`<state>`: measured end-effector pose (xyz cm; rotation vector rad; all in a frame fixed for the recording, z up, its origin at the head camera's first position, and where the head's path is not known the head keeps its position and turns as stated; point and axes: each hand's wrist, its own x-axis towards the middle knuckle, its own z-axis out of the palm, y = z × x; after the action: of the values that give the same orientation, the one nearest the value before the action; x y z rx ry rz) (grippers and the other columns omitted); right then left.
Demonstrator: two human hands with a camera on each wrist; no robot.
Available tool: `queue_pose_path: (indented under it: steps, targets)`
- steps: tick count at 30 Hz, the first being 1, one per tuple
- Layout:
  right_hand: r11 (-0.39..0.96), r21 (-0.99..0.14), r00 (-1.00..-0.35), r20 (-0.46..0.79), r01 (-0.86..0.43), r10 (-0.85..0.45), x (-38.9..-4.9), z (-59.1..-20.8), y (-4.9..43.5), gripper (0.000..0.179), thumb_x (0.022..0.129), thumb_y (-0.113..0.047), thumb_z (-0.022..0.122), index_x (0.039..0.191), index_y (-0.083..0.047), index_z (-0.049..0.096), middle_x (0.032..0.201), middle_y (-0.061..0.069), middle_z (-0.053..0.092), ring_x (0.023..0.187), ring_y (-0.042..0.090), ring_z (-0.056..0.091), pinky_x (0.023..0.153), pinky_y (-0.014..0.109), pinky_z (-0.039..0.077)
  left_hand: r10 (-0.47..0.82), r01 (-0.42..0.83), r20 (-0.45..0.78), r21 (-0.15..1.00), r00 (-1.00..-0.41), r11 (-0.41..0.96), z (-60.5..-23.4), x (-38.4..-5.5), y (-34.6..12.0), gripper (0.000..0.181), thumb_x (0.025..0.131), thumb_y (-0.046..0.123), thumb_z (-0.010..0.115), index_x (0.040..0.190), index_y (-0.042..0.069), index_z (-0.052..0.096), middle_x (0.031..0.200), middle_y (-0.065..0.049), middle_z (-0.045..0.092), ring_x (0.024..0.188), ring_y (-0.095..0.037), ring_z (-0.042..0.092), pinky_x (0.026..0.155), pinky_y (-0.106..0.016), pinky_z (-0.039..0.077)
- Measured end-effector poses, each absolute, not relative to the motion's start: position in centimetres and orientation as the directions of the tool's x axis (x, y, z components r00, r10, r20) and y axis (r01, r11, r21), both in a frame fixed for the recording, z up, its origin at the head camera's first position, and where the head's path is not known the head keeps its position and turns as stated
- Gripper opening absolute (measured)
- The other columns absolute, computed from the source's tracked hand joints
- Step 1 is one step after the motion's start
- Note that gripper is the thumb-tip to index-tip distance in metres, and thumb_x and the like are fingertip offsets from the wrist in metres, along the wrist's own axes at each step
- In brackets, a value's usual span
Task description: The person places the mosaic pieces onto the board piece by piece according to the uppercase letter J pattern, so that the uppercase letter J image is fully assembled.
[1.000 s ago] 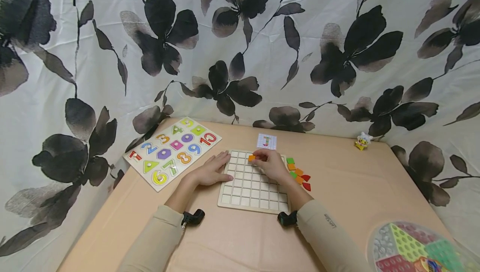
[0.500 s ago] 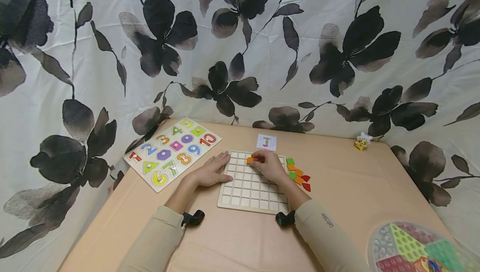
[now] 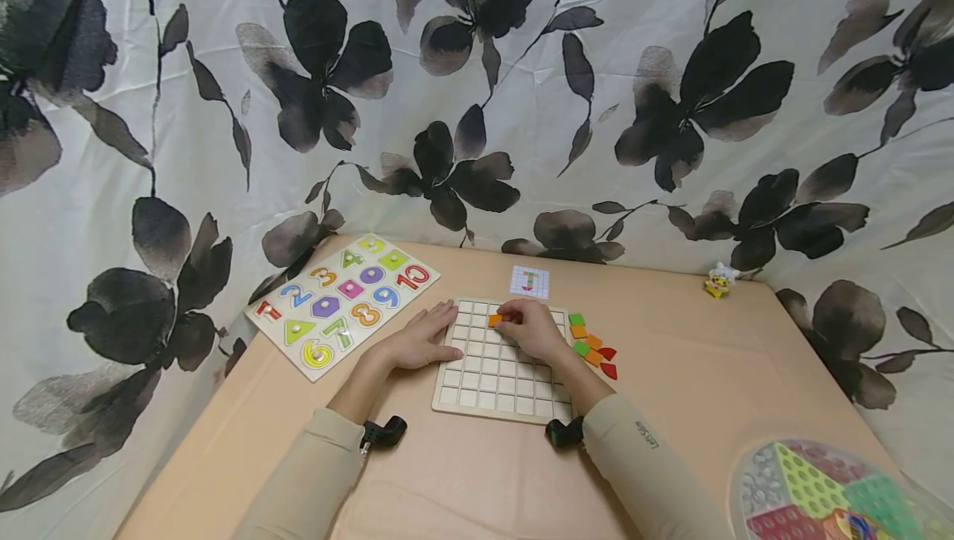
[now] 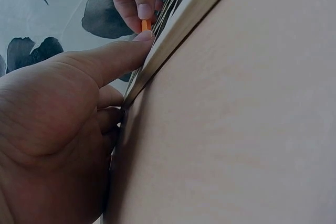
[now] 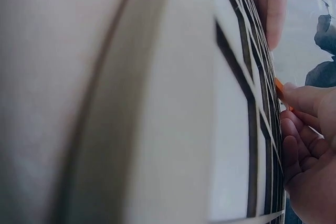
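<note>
My right hand (image 3: 535,329) pinches a small orange square tile (image 3: 494,320) over the upper rows of a pale wooden grid board (image 3: 484,380). In the right wrist view the tile (image 5: 279,86) is close against the grid, and another bit of orange shows lower, by the fingers (image 5: 315,100). My left hand (image 3: 419,343) rests along the board's left edge, fingers straight and thumb reaching over the rim. The left wrist view has that thumb (image 4: 121,56) on the board's edge, with the orange tile (image 4: 146,25) on edge beyond it.
Several loose green, orange and red tiles (image 3: 579,331) lie right of the board. Behind it is a gridded pattern card (image 3: 530,282). A number and shape puzzle (image 3: 345,300) lies at left, a small yellow toy (image 3: 720,282) at back right, a clear container (image 3: 745,478) at front right.
My right hand and the orange tile have shifted slightly left over the board. My left hand has stayed in place.
</note>
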<state>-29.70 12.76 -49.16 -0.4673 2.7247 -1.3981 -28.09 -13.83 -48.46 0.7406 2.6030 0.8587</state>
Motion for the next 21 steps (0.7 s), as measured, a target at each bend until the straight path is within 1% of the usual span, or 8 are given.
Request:
queue_pose_path:
  steps: [4, 9, 21]
  targets:
    - [0.561, -0.787, -0.952, 0.105, -0.257, -0.289, -29.52, -48.96, 12.63, 0.02, 0.095, -0.01, 0.076, 0.113, -0.002, 0.076, 0.096, 0.007, 0.07, 0.083, 0.016, 0.06, 0.072, 0.025, 0.052, 0.561, 0.382, -0.118, 0.618, -0.82, 0.687, -48.49, -28.11, -13.88, 0.093, 0.099, 0.047, 0.067, 0.165, 0.002, 0.02, 0.176, -0.014, 0.01, 0.163, -0.033, 0.003, 0.134, -0.05, -0.001]
    - [0.575, -0.771, -0.948, 0.116, -0.273, -0.295, -29.42, -48.89, 12.53, 0.021, 0.095, -0.01, 0.076, 0.113, -0.001, 0.076, 0.097, 0.008, 0.068, 0.083, 0.017, 0.059, 0.074, 0.027, 0.051, 0.559, 0.38, -0.119, 0.617, -0.82, 0.689, -48.53, -28.14, -13.87, 0.094, 0.099, 0.048, 0.067, 0.165, 0.002, 0.02, 0.176, -0.014, 0.01, 0.164, -0.032, 0.003, 0.134, -0.049, -0.001]
    - [0.611, -0.738, -0.947, 0.119, -0.286, -0.3, -29.49, -49.11, 12.35, 0.021, 0.095, -0.01, 0.077, 0.114, -0.002, 0.077, 0.096, 0.006, 0.066, 0.083, 0.016, 0.056, 0.074, 0.027, 0.049, 0.567, 0.391, -0.113, 0.614, -0.816, 0.685, -48.73, -28.28, -14.01, 0.093, 0.099, 0.047, 0.066, 0.165, 0.002, 0.019, 0.176, -0.014, 0.008, 0.164, -0.033, 0.003, 0.134, -0.05, -0.001]
